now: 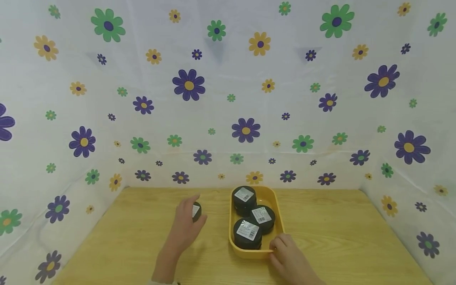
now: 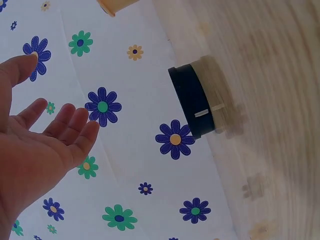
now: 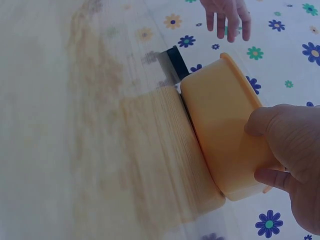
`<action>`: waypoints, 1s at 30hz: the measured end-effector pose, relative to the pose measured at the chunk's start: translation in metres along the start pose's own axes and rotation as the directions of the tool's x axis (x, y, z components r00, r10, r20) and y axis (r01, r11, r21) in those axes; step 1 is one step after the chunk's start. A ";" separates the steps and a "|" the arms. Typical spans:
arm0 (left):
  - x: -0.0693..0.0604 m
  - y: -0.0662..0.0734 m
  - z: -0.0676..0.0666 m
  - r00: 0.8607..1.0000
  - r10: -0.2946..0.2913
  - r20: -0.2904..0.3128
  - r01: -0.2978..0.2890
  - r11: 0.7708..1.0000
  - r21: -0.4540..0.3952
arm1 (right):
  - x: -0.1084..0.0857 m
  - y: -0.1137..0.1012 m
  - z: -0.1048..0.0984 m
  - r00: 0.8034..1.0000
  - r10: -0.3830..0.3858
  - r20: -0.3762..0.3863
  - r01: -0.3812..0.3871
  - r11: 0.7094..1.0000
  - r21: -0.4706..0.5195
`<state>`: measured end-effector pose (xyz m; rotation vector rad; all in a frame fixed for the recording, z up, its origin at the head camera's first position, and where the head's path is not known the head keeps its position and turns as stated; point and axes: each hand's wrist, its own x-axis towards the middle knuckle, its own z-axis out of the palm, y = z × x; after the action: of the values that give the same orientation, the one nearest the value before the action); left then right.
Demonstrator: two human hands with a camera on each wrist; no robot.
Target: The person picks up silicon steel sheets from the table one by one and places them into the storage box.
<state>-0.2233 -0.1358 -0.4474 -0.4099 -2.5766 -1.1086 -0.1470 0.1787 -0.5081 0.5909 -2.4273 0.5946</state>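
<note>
A squat round black container (image 1: 196,211) with a pale label lies flat on the wooden table, partly hidden by my left hand (image 1: 185,225) in the head view. In the left wrist view that hand (image 2: 45,135) has its fingers spread and relaxed, apart from the black container (image 2: 191,102). My right hand (image 1: 289,257) grips the near right corner of a yellow plastic tray (image 1: 249,255). The right wrist view shows the fingers of this hand (image 3: 295,160) against the tray's outer wall (image 3: 220,115). Similar labelled black containers (image 1: 248,233) sit inside the tray, the rear ones (image 1: 244,198) apparently stacked.
The wooden table (image 1: 331,237) extends to both sides of the tray. A white sheet with printed flowers (image 1: 221,99) rises behind the table and along its left and right sides.
</note>
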 end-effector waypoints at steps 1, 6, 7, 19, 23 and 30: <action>-0.001 -0.001 0.000 1.000 -0.018 0.010 0.018 1.000 -0.006 | 0.000 0.000 0.001 1.000 -0.012 -0.009 0.012 1.000 -0.006; -0.006 -0.003 -0.001 0.999 -0.047 0.026 0.048 0.999 -0.017 | -0.002 0.001 0.003 0.999 -0.038 -0.022 0.038 0.999 -0.007; -0.006 -0.004 -0.001 0.998 -0.049 0.025 0.049 0.999 -0.013 | -0.003 0.001 0.003 0.999 -0.031 -0.018 0.030 1.000 -0.004; -0.007 -0.006 -0.006 1.000 -0.013 0.010 0.013 1.000 -0.005 | -0.005 0.002 -0.002 1.000 0.016 -0.001 -0.016 1.000 0.026; -0.008 -0.011 -0.007 1.000 -0.026 0.010 0.026 1.000 0.003 | -0.004 0.001 -0.002 1.000 -0.001 -0.009 0.002 1.000 0.028; -0.010 -0.017 -0.009 0.999 -0.043 0.009 0.043 0.999 0.014 | -0.002 -0.002 -0.001 1.000 -0.007 0.005 0.007 0.999 0.039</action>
<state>-0.2195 -0.1550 -0.4569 -0.3581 -2.6111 -1.1052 -0.1442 0.1786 -0.5081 0.6180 -2.4222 0.6399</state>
